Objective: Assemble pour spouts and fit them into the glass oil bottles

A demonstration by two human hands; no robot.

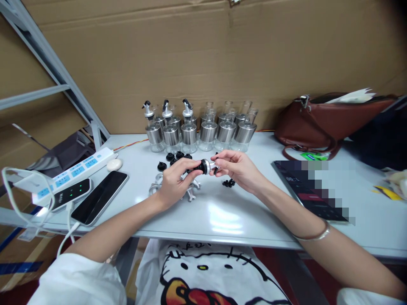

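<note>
Over the middle of the table, my left hand (pixel 174 180) is closed around the black base of a bottle pourer (pixel 207 166), which lies sideways with its silver collar toward the right. The fingers of my right hand (pixel 237 168) pinch the pourer's spout end, where a small dark piece shows between them. Black stoppers (pixel 162 166) lie just beyond my left hand. Silver spout parts (pixel 190 194) lie under and beside it, partly hidden. Below my right hand sits a little cluster of small black pieces (pixel 229 183).
Glass bottles with steel bands (pixel 208 132) stand in rows at the back; three front-left ones carry pourers (pixel 167 111). On the left are a power strip (pixel 78 171), a phone (pixel 100 198) and a power bank (pixel 71 195). A tablet (pixel 305 186) and brown bag (pixel 330 120) occupy the right.
</note>
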